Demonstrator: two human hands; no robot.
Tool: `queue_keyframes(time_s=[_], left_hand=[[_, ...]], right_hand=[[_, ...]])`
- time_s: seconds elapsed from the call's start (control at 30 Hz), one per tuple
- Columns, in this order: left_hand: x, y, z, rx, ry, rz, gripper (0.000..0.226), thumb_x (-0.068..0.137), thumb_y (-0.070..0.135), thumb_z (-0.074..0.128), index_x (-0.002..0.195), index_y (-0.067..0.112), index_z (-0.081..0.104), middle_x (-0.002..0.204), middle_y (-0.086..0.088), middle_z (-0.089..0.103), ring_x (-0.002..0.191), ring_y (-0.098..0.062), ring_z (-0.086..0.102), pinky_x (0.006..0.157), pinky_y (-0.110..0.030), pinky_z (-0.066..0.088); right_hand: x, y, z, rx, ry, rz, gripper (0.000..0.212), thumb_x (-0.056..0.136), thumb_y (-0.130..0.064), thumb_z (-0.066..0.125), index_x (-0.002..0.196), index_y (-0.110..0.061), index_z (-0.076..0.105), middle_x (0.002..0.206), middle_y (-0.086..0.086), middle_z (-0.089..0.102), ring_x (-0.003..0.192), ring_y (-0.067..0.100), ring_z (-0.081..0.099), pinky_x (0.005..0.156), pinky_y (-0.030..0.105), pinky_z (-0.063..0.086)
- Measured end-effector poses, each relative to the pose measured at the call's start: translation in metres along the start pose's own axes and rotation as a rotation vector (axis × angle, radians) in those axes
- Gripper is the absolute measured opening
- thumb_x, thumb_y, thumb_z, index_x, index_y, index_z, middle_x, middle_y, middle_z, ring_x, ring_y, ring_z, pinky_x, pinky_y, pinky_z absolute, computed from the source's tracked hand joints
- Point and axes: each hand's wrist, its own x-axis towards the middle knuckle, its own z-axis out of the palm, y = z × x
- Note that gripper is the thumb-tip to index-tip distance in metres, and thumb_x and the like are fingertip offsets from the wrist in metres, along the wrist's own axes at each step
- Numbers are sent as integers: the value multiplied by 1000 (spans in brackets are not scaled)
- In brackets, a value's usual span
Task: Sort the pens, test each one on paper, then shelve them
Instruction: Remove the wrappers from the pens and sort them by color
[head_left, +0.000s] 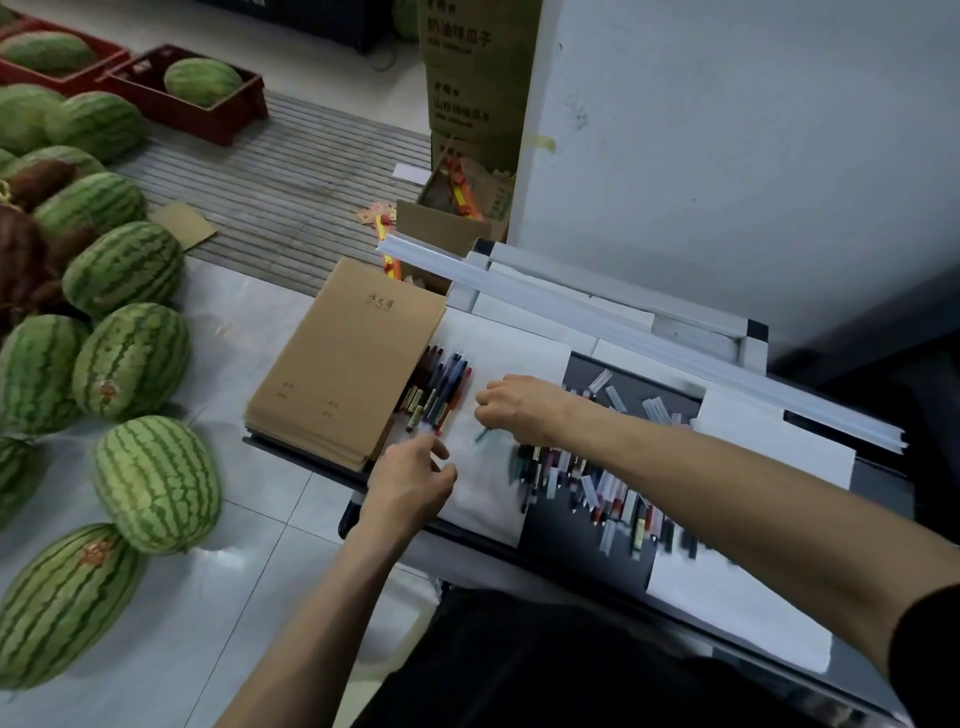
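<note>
Loose pens (597, 488) smeared by blur, seemingly green pen (483, 435) mostly hidden inside right hand (519, 405)

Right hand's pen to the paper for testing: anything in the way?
Nothing visible. The right hand holds the teal pen tip-down over bare white paper. The left hand is lower left and the sorted pens are to the left, both clear of the tip.

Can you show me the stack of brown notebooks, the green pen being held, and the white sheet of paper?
stack of brown paper notebooks (343, 364), head view, middle of the top cover.
thin green pen (483, 435), head view, its visible lower end.
white paper sheet (488, 496), head view, bare middle patch.
</note>
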Motion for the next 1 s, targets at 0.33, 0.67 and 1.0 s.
queue_keyframes(time_s=[0.33,0.67,1.0], left_hand=[[8,17,17,78,-73,98,24,97,31,63,117,19,70,96,2,76,82,-10,68,76,-31,58],[26,63,54,157,-136,74,29,89,34,69,70,14,72,65,-7,65,63,-19,61,61,-32,56],[21,81,65,307,-64,66,44,85,36,74,57,10,52,53,-1,51,50,-19,52,45,-25,34]], right_hand=[[-50,28,7,517,244,404,42,91,7,55,124,-14,68,111,4,59,98,27,63,85,44,54],[-113,7,32,1239,434,787,16,104,-16,52,110,-19,67,87,-2,72,70,8,63,65,27,45],[-153,-30,64,1934,608,886,21,107,-3,48,109,-7,69,85,6,71,71,20,66,64,31,49]])
